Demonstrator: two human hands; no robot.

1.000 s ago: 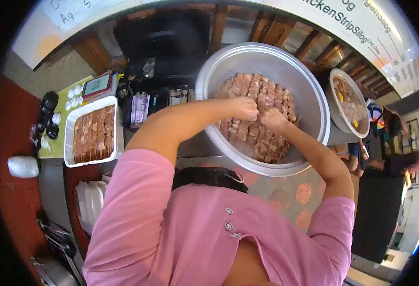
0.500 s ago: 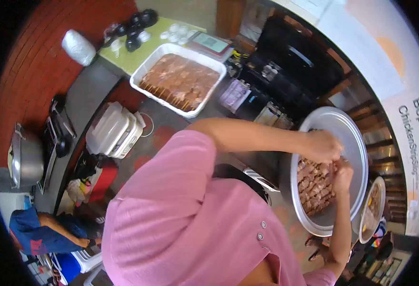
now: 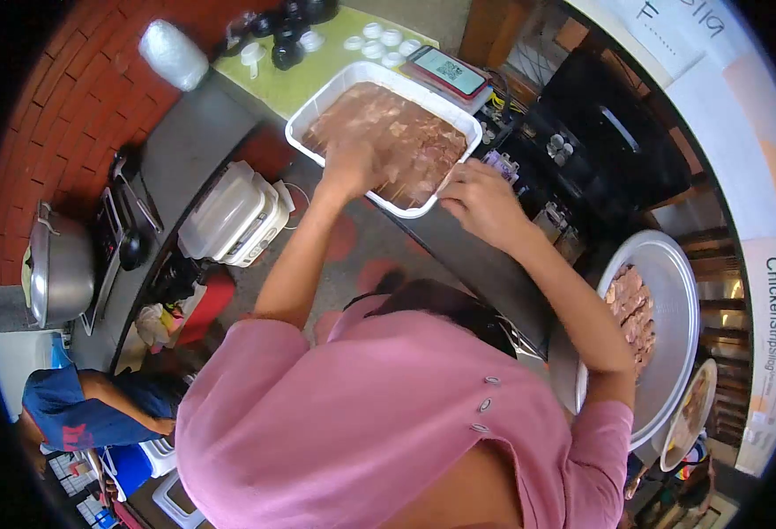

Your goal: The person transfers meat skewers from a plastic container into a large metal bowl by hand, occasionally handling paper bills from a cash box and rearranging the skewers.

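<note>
A white tray (image 3: 317, 106) full of meat skewers (image 3: 397, 132) sits on the counter ahead of me. My left hand (image 3: 348, 167) reaches into the tray's near side and rests on the meat, blurred, so its grip is unclear. My right hand (image 3: 481, 203) hovers at the tray's near right corner with fingers loosely curled and nothing visible in them. Off to the right stands a large metal bowl (image 3: 679, 291) holding cut meat pieces (image 3: 635, 309), away from both hands.
A stack of white lidded containers (image 3: 229, 216) sits left of my arm. Black cups (image 3: 287, 48) and white lids (image 3: 379, 40) lie on a green mat beside a QR-code device (image 3: 448, 70). A metal pot (image 3: 57, 273), a second bowl (image 3: 692, 414) and a person in blue (image 3: 79, 406) are nearby.
Both hands have left the large metal bowl and swung over to the white tray. My left hand now sits in the tray, and the view has turned left.
</note>
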